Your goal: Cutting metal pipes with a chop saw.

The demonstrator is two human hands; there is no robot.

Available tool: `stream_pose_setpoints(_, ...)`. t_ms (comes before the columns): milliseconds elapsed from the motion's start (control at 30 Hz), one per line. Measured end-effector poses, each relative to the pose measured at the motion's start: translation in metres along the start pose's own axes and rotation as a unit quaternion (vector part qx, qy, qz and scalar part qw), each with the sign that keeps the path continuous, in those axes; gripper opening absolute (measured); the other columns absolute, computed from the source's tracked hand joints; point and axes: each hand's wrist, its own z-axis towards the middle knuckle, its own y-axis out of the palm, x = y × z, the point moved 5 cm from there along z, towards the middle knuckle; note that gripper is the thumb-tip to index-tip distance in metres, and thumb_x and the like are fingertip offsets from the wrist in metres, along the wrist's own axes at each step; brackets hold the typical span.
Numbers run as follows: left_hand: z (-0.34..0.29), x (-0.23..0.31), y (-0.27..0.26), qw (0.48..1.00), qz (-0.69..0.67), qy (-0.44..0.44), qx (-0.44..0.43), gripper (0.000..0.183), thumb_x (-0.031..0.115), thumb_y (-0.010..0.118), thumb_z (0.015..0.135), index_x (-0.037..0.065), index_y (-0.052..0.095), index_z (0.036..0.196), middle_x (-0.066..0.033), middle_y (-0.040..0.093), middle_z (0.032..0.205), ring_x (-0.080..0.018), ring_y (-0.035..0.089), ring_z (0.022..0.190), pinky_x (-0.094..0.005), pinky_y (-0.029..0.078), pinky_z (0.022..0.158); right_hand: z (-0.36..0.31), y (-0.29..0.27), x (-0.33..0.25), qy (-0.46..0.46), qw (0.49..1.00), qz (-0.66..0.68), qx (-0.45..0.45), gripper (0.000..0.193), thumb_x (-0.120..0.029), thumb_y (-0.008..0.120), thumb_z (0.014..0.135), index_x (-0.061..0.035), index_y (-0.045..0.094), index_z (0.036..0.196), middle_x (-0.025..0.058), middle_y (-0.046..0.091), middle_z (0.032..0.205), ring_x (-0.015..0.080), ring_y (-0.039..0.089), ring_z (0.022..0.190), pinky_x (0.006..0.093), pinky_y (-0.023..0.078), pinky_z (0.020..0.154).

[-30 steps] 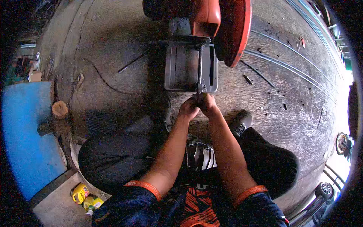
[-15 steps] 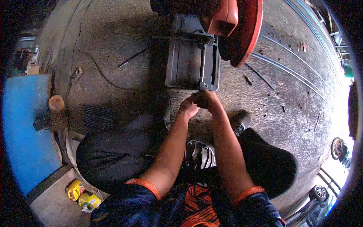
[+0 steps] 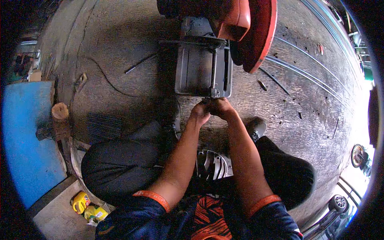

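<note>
A red cut-off saw with a round red blade guard stands in front of me on its grey metal base. Along the base runs the steel vise screw, and a thin dark bar lies across its far end, sticking out to the left. At the screw's near end, my right hand is closed around the crank handle, which its fingers mostly cover. My left hand is closed right beside it, fingers touching the right hand's; what it grips is hidden.
Long metal rods lie on the floor at right. A short rod and a dark cable lie at left. Beyond my left leg are a blue panel, a wood piece and yellow containers. A slotted metal part sits between my legs.
Both hands stay at the near end of the vise screw. My right hand has turned and dropped slightly, baring more of the screw's end block.
</note>
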Motion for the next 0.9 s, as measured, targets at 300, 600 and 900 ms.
stream_pose_setpoints(300,-0.016,0.051,0.029,0.685,0.632,-0.098,0.348,0.027,0.025,0.06,0.083,0.0,0.063,0.094,-0.0151,0.066,0.095,-0.0281,0.063,0.085,-0.0405,0.051,0.071,0.009,0.004,0.03,0.186,0.95,0.248,0.041,0.03,-0.021,0.05,0.09,-0.0101,0.056,0.117,0.016,0.06,0.113,0.0261,0.062,0.082,0.0336,0.051,0.063)
stream_pose_setpoints(600,-0.007,0.106,0.45,0.612,0.668,0.422,-0.021,0.034,0.035,0.062,0.081,0.001,0.065,0.085,-0.0201,0.066,0.073,-0.027,0.066,0.069,-0.0406,0.049,0.066,0.004,-0.023,-0.022,-0.019,0.746,-0.651,-0.141,0.035,-0.042,0.069,0.073,-0.0137,0.07,0.094,0.0098,0.069,0.089,0.0285,0.067,0.079,0.0368,0.053,0.073)
stream_pose_setpoints(900,0.08,0.098,0.501,0.498,0.829,0.225,0.122,0.024,0.024,0.061,0.074,0.001,0.068,0.071,-0.0193,0.066,0.067,-0.0253,0.068,0.065,-0.0368,0.054,0.065,-0.066,-0.107,-0.329,-0.395,0.829,-0.114,0.379,0.048,-0.032,0.061,0.085,0.0026,0.054,0.118,0.0248,0.063,0.102,0.0326,0.064,0.095,0.0346,0.047,0.083)
